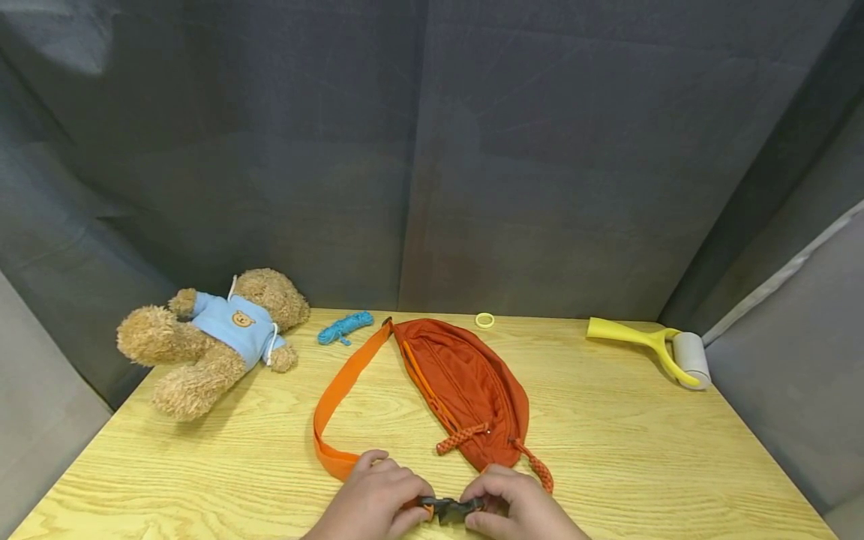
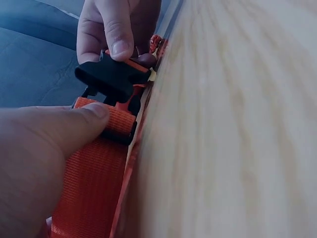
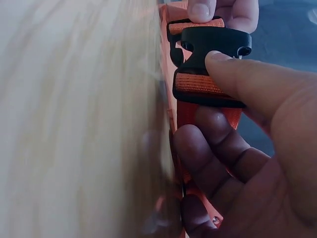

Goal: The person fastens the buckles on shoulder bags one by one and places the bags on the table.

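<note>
A red-orange waist bag lies on the table, its orange strap looping to the left and forward. At the near edge, my left hand pinches the pronged half of the black buckle where the strap threads through it. My right hand holds the socket half of the buckle between thumb and fingers. The two halves meet end to end, slightly askew, with a prong showing outside the socket in the right wrist view. Braided zipper pulls hang from the bag just beyond my hands.
A teddy bear in a blue top lies at the back left. Beside it is a blue rope bundle. A small yellow ring sits behind the bag, and a yellow-handled lint roller lies back right. Dark curtains enclose the table.
</note>
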